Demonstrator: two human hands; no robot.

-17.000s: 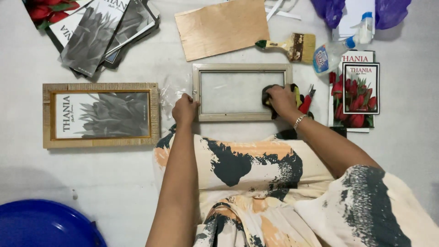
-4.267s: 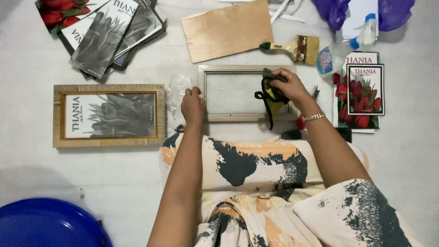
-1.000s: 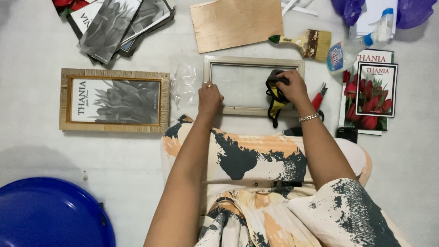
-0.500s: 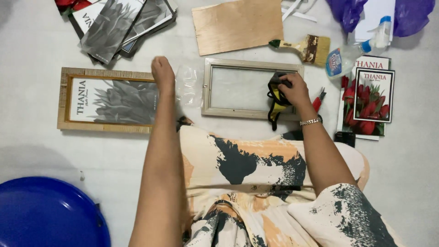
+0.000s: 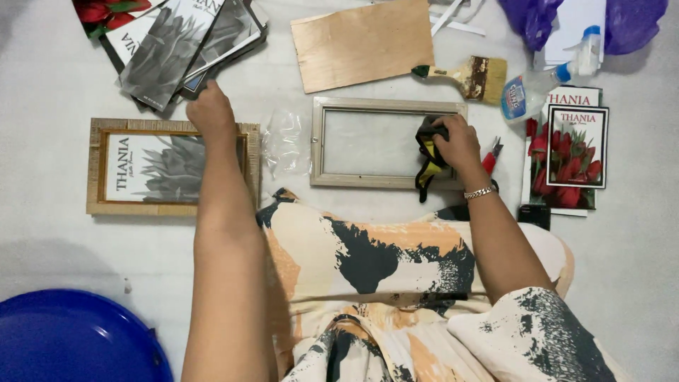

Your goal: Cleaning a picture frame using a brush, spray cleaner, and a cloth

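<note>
A pale wooden picture frame (image 5: 385,105) with a glass pane lies in front of me on the white floor. My right hand (image 5: 458,141) is closed on a black and yellow cloth (image 5: 427,157) pressed on the right end of the glass. My left hand (image 5: 211,113) has reached far left, over the top edge of a finished frame (image 5: 124,167) holding a grey plant print. It hovers just below a loose stack of prints (image 5: 177,42), fingers curled and hidden from view. Nothing visible is in it.
A plywood backing board (image 5: 362,44), a paintbrush (image 5: 470,75), a spray bottle (image 5: 541,79), red pliers (image 5: 490,157), tulip prints (image 5: 574,145), a crumpled clear plastic wrap (image 5: 284,141) and purple bags (image 5: 527,14) lie around. A blue basin (image 5: 71,339) sits at lower left.
My left hand let go of the pale frame's left edge and swung left and up toward the stack of prints. My right hand stays on the glass with the cloth.
</note>
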